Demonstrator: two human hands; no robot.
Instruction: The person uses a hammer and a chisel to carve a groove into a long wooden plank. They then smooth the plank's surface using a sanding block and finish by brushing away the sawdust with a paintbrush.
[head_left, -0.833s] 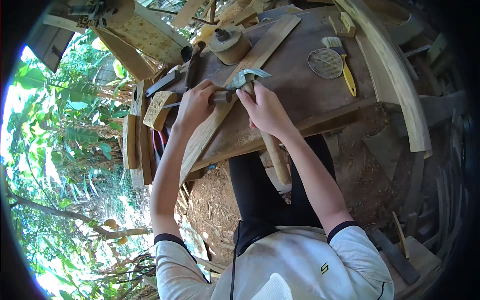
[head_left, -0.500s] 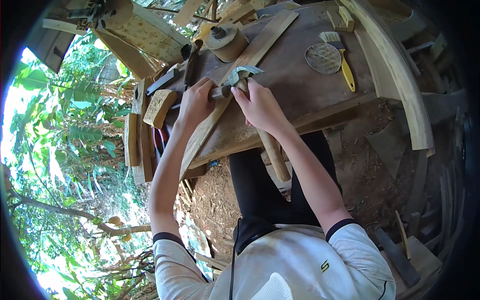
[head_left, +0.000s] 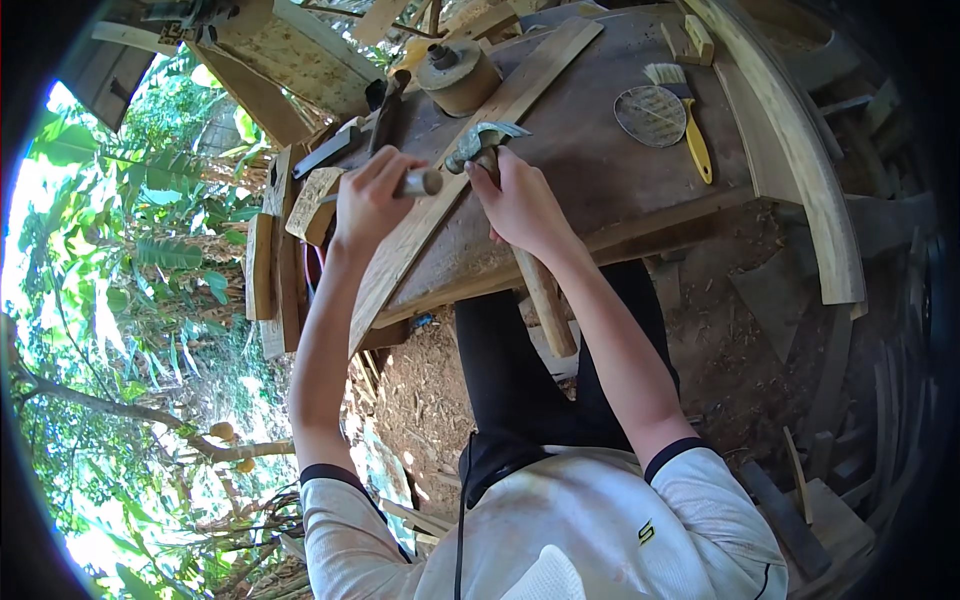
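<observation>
The left hand is closed around a tool with a cylindrical wooden handle, its butt facing right, near a curved, pale-brown wooden block at the left of the dark brown workbench. The right hand grips a metal-headed, wooden-handled claw hammer below its head, which is just beside the butt; the hammer's shaft points toward the person's black-clad legs.

Daylight is being let in strongly from the left, where foliage is being bleached to white in patches. The counter is being lit softly. Wood scraps at far right are being sunk in shade, detail being lost. Straight edges are being bowed; corners are being swallowed by black.
</observation>
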